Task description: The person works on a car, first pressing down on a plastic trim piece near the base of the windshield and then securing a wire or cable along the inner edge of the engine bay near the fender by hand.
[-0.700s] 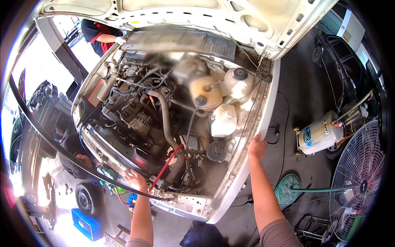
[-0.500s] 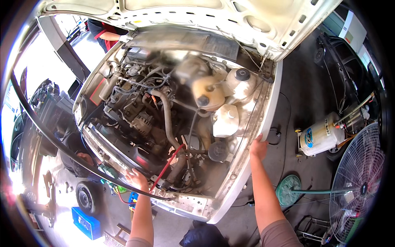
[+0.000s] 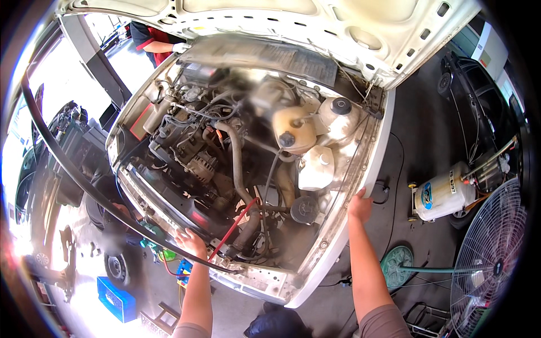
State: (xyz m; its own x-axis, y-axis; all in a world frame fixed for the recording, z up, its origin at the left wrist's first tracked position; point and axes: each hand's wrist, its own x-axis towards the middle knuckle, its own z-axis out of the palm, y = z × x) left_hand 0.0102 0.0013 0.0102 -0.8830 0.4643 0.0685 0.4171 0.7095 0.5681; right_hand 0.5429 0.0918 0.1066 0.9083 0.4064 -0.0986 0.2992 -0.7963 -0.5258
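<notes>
My left hand [image 3: 191,243] rests with fingers spread on the front edge of a white car's engine bay. Beside it, a red hose [image 3: 234,230] slants up into the bay, and a long black rubber strip [image 3: 121,217] arches past the fingers. My right hand [image 3: 359,207] is at the outer edge of the white fender [image 3: 332,239], its fingers curled over that edge and partly hidden. Between my arms lies the dusty engine [image 3: 194,152], with a yellowed coolant tank [image 3: 296,130], a white fluid reservoir [image 3: 316,169] and a thick grey hose [image 3: 235,163].
The raised hood [image 3: 315,34] spans the top. A person's gloved hand [image 3: 180,48] is at the far left corner; another person [image 3: 104,205] is low at left. A large fan [image 3: 490,265], a white tank cart [image 3: 445,194], a blue crate [image 3: 116,298] and a dark cap [image 3: 276,324] surround the car.
My view has shifted slightly, so the car sits a little farther right and lower. Both hands keep their places on the car's edges.
</notes>
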